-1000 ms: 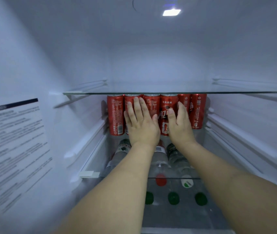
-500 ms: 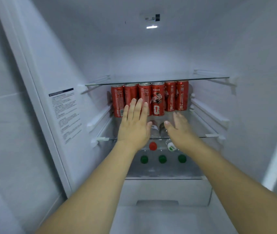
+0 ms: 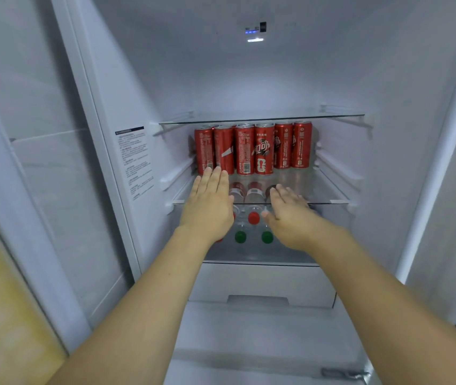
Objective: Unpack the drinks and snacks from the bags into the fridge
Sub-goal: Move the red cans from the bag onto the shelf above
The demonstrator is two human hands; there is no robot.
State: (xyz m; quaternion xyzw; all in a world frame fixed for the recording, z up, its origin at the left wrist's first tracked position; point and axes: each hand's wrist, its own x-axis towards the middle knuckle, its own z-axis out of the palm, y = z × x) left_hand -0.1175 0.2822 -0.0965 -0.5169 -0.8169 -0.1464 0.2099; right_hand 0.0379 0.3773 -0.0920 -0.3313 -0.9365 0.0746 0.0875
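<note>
cans (image 3: 253, 148): row of six red drink cans, upright, side by side at far edge of mid glass shelf (image 3: 332, 202); a 7th seems to sit behind the far-left ones, can't confirm.
L hand (image 3: 210, 202): fingers straight & together, palm down, holding nothing; fingertips (image 3: 212, 172) at base of the two leftmost cans, touching or just short, can't tell.
R hand (image 3: 290, 215): relaxed, fingers loosely spread, empty; over near edge of same shelf, right of L hand, apart from cans.
step (judged): cans look placed; hands prob. done squaring the row, next = go get more from bags. Bags & snacks not in view.
how to do well: keep palms flat, nudge low at can bases not tops, so tall thin cans don't tip; pull both hands straight out toward near side, no sideways sweep; leave right part of shelf free for next items.
risk: cans stand close under upper glass shelf (image 3: 260, 119), so lifting = little headroom; slide instead.
mid shelf contents: cans only, near half bare glass.
upper shelf: nothing seen on it.
lower compartment: bottles lying down, caps facing near; red cap (image 3: 253, 218), green caps (image 3: 240, 237); some hidden by hands.
drawer (image 3: 263, 284): below bottles, white front, closed, contents not visible.
fridge wall left: printed label (image 3: 135, 159), text too small to read.
</note>
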